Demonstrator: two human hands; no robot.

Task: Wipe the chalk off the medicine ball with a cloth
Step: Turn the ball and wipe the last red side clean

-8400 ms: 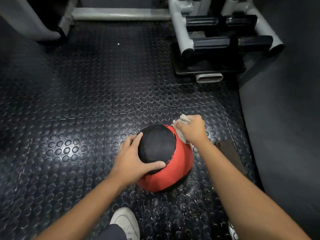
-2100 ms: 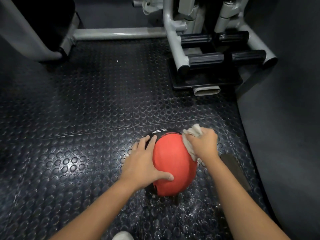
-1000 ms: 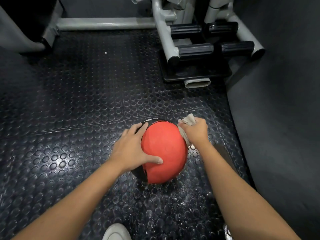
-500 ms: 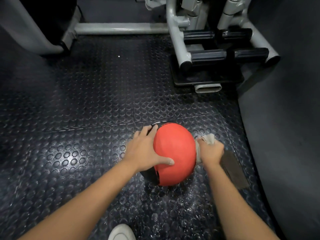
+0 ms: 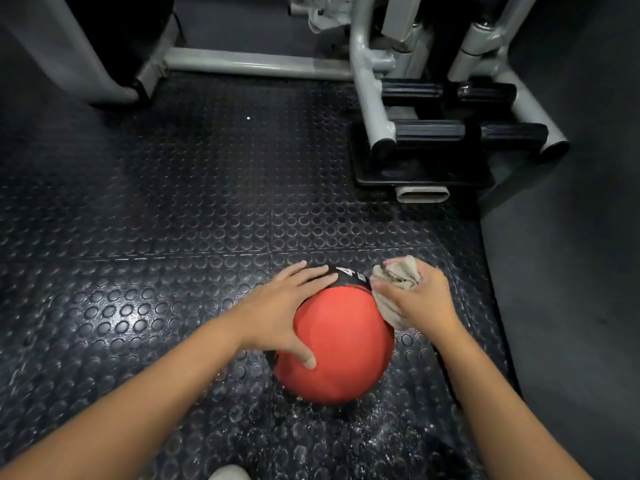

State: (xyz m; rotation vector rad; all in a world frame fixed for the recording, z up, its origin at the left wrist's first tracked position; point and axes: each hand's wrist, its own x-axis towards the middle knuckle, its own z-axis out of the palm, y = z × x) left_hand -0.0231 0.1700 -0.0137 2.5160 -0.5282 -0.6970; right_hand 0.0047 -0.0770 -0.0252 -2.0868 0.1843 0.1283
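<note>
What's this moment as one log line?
left hand: flat on medicine ball | right hand: presses gripped cloth to its right side | ball: on floor

To the left of the left hand (image 5: 277, 313) the black round-studded rubber floor (image 5: 156, 202) lies open, a wide stretch running ahead as far as the grey steel tube (image 5: 256, 65) that lies across the far side. Between the two hands the red and black rubber medicine ball (image 5: 339, 348) fills the gap, with the crumpled beige cloth (image 5: 398, 275) wedged between it and the right hand (image 5: 419, 299). Ahead of the right hand, beyond a strip of bare floor, a grey tubular machine frame with black ribbed bars (image 5: 433, 133) blocks the way. Near the right hand's right side a smooth dark grey surface (image 5: 571, 271) borders the studded floor, leaving only a narrow lane there. Behind the left hand a white shoe tip (image 5: 228, 474) sits on the floor
</note>
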